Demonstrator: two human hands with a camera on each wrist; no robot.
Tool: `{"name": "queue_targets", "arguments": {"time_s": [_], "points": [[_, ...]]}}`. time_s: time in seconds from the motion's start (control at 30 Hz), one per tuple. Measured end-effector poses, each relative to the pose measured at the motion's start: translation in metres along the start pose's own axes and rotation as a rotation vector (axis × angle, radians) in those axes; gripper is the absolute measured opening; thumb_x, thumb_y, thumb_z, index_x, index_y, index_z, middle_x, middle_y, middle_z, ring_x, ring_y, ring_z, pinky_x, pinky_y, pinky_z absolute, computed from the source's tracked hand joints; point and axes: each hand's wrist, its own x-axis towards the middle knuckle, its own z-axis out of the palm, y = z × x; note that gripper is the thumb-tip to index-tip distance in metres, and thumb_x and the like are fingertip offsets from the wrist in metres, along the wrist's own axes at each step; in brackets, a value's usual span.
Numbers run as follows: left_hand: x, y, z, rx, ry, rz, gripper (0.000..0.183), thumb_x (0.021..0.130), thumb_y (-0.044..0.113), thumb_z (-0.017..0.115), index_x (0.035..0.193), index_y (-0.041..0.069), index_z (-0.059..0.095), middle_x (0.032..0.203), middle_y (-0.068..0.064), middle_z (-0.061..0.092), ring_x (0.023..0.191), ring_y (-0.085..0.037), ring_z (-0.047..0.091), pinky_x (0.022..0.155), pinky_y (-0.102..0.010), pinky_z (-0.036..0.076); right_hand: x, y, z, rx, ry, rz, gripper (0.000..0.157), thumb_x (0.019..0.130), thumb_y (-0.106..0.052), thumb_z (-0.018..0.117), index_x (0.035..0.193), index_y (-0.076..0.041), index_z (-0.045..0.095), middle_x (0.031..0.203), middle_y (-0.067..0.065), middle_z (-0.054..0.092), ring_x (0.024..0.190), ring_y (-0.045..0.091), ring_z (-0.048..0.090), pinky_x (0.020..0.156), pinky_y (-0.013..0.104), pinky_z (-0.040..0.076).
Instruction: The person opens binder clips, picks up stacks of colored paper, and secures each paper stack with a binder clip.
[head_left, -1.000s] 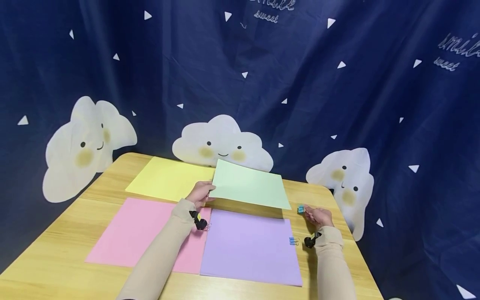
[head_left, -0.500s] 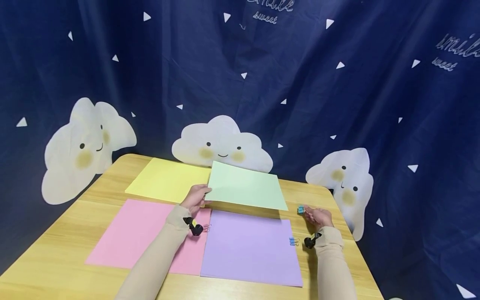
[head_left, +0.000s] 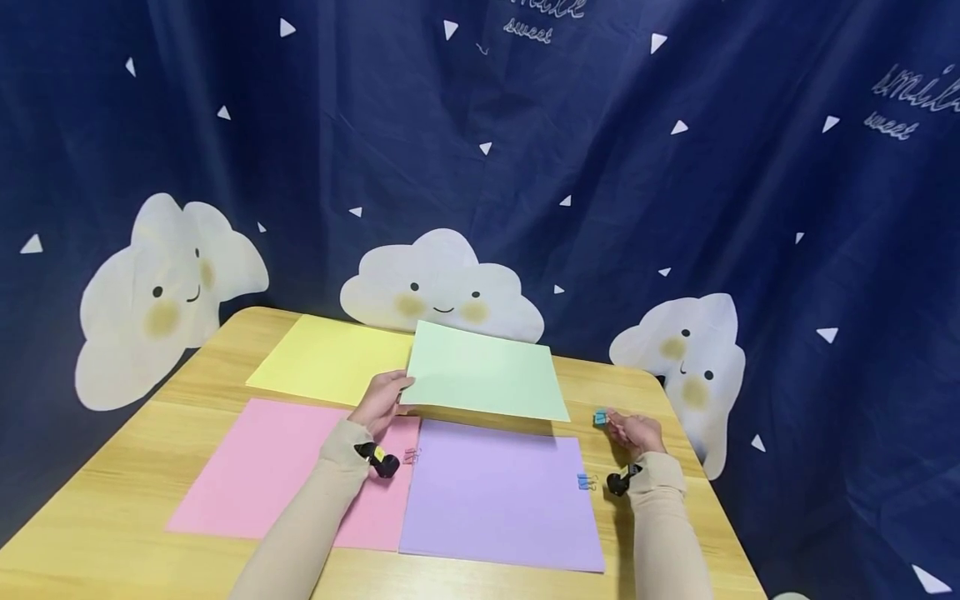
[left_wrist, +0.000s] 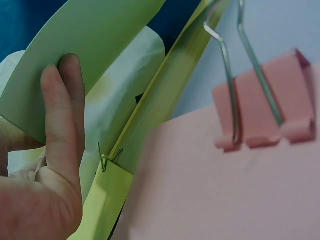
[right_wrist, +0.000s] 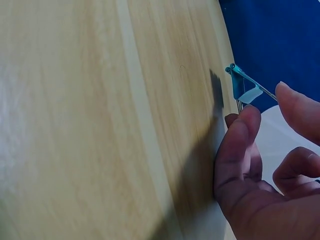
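Observation:
My left hand (head_left: 379,402) pinches the near left edge of a pale green sheet of paper (head_left: 486,371), which hangs tilted above the table. In the left wrist view, two long fingers (left_wrist: 62,115) lie straight along the underside of that green paper. Over to the right, my right hand (head_left: 636,433) holds a teal binder clip (right_wrist: 239,82) by its wire handles, thumb (right_wrist: 295,107) on one handle and fingers on the other. The clip is off to the right of the green paper, apart from it. Whether the green paper is one sheet or several I cannot tell.
Yellow paper (head_left: 330,354) lies at the back left, with a clip (left_wrist: 106,162) on its edge. Pink paper (head_left: 255,467) bears a pink binder clip (left_wrist: 265,107). Purple paper (head_left: 498,496) bears a blue binder clip (head_left: 586,482). Behind the wooden table (head_left: 112,500) hangs a blue curtain (head_left: 420,108).
My left hand has drawn the green paper to the left, toward the yellow paper. The right hand with the teal binder clip has stayed nearly still.

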Motion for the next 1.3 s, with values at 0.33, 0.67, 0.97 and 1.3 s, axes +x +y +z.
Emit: {"name": "queue_targets", "arguments": {"time_s": [0.33,0.67,0.97,1.3], "points": [[-0.006,-0.003,-0.01,0.011,0.037,-0.009,0.057,0.105,0.009,0.054,0.154,-0.012,0.033,0.109,-0.002,0.063,0.083,-0.004,0.068,0.076,-0.023,0.066,-0.001,-0.002,-0.001,0.049,0.002,0.0,0.028,0.099,-0.017,0.071,0.073,-0.009,0.071,0.062,-0.004,0.07,0.057,0.004,0.061,0.057,0.016,0.057],[-0.01,-0.005,-0.02,-0.026,0.022,-0.001,0.057,0.106,0.009,0.052,0.153,-0.013,0.032,0.111,-0.002,0.061,0.084,-0.004,0.068,0.076,-0.026,0.066,-0.006,-0.006,0.003,0.065,0.008,-0.013,0.027,0.1,-0.019,0.07,0.073,-0.012,0.072,0.063,-0.006,0.069,0.057,0.003,0.062,0.059,0.015,0.058],[-0.011,-0.006,-0.021,0.014,0.001,0.003,0.06,0.105,0.01,0.054,0.154,-0.014,0.03,0.129,-0.013,0.055,0.087,-0.003,0.065,0.075,-0.025,0.066,-0.007,0.007,0.002,0.11,0.02,0.017,0.019,0.098,-0.015,0.071,0.082,-0.006,0.069,0.066,-0.002,0.072,0.061,0.006,0.066,0.061,0.017,0.06],[-0.008,-0.007,-0.024,-0.023,-0.016,0.017,0.055,0.105,0.009,0.053,0.151,-0.014,0.034,0.111,-0.002,0.064,0.084,-0.003,0.069,0.075,-0.026,0.066,-0.007,0.003,0.0,0.18,-0.03,-0.009,0.029,0.101,-0.014,0.067,0.073,-0.009,0.072,0.064,-0.005,0.067,0.062,0.004,0.063,0.061,0.015,0.057]]}}
